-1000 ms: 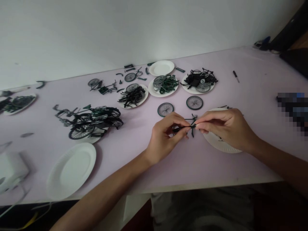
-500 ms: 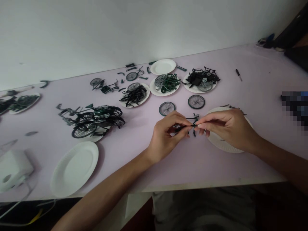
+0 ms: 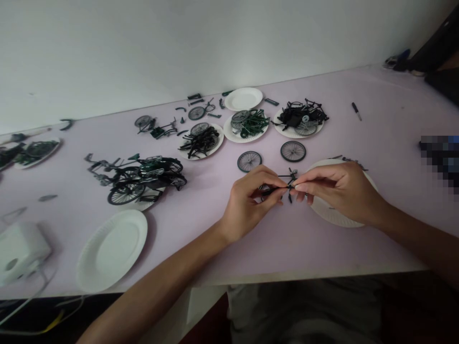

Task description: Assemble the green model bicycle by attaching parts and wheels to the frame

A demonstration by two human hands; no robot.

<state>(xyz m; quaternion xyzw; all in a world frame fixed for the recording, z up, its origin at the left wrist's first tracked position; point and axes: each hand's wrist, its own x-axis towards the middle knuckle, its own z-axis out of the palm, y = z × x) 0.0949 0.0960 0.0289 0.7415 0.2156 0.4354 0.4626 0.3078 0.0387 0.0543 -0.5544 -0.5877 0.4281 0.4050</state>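
My left hand [image 3: 247,203] is closed in a pinch on a dark model bicycle frame [image 3: 292,177], which is partly hidden by the fingers. Thumb and forefinger of my right hand [image 3: 344,191] meet the left fingertips and pinch a small dark bicycle part, too small and covered to make out fully. Just beyond the hands, two loose spoked wheels [image 3: 250,161] lie flat on the table. Under my right hand is a paper plate [image 3: 322,210] with a few small parts on it.
Several paper plates bear bicycle parts, among them a plate of green pieces [image 3: 247,126] and one of black pieces [image 3: 303,119]. Model bicycles [image 3: 139,177] stand at left, near a bare plate [image 3: 113,248] and a white power adapter [image 3: 23,253]. A screwdriver [image 3: 356,111] lies at right.
Both hands keep the same pinch at nearly the same place; the fingertips shift only very slightly. The view has moved a touch, and nothing else on the table differs.
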